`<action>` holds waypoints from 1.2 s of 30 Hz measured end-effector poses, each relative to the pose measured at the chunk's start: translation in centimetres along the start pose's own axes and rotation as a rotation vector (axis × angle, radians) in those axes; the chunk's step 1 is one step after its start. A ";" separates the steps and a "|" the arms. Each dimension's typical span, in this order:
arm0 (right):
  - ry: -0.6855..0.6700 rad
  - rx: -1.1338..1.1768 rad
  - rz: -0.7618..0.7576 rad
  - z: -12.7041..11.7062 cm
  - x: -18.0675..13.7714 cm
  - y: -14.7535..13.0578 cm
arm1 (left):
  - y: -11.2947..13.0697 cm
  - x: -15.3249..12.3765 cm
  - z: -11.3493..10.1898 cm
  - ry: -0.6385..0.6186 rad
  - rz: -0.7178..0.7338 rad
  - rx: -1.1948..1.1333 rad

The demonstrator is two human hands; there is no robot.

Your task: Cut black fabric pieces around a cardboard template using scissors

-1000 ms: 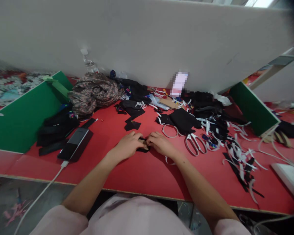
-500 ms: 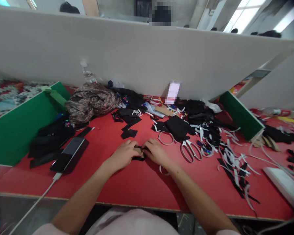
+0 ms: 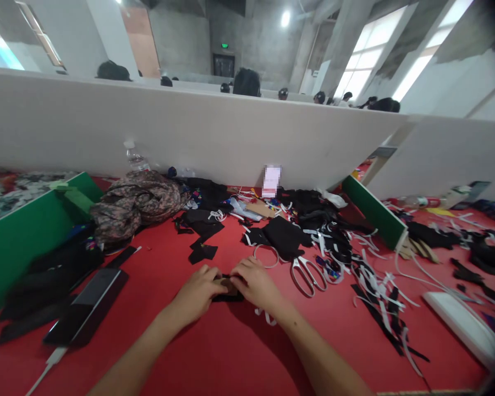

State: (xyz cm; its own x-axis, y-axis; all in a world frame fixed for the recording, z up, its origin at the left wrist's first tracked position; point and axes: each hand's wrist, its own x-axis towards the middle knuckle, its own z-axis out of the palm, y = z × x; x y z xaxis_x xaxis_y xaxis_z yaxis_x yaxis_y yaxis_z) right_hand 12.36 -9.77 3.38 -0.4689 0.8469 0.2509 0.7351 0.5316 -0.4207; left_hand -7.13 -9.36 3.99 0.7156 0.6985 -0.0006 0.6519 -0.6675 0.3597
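Head view: a small black cloth piece (image 3: 227,290) lies on the red table (image 3: 214,352) at lower centre of the frame, pinched between two bare hands. At its left edge the left hand (image 3: 198,291) curls its fingers onto the cloth; at its right edge the right hand (image 3: 256,283) does the same, fingertips of both nearly touching. Just right of the hands lie scissors (image 3: 307,275) with white handles, and beyond them a tangle of white and black strips (image 3: 379,291). More black cloth scraps (image 3: 204,231) sit above the hands. At lower left rests a dark phone (image 3: 86,308) on a white cable. A crumpled patterned garment (image 3: 136,201) and a water bottle (image 3: 136,159) stand at upper left, against the grey partition (image 3: 214,132).
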 end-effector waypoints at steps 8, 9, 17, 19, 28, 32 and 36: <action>-0.161 -0.054 0.007 -1.3 -0.6 0.8 | 1.6 1.5 1.1 0.017 -0.076 0.024; -0.180 -0.051 0.010 -1.4 -0.6 0.9 | 1.7 1.5 1.2 0.022 -0.082 0.022; -0.242 -0.017 0.051 -0.7 -0.4 1.2 | 0.7 1.8 1.5 0.083 -0.142 -0.141; -0.265 -0.028 0.052 -0.7 -0.3 1.2 | 0.5 1.9 1.6 0.109 -0.187 -0.139; -0.263 -0.110 -0.093 0.7 -1.2 2.2 | -0.5 1.9 3.6 -0.031 -0.286 0.023; -0.183 -0.028 -0.110 1.5 -2.2 3.0 | -1.8 1.2 5.4 0.020 -0.249 0.123; -0.112 0.014 -0.161 2.5 -2.5 3.7 | -3.6 -0.5 8.0 0.093 -0.201 0.164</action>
State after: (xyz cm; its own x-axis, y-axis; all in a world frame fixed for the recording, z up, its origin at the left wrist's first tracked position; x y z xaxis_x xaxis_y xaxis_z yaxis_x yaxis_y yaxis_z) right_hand 15.05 -9.89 -0.96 -0.6315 0.7441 0.2178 0.6402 0.6589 -0.3950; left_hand -7.82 -9.34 -4.80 0.5461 0.8371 0.0318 0.8162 -0.5402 0.2049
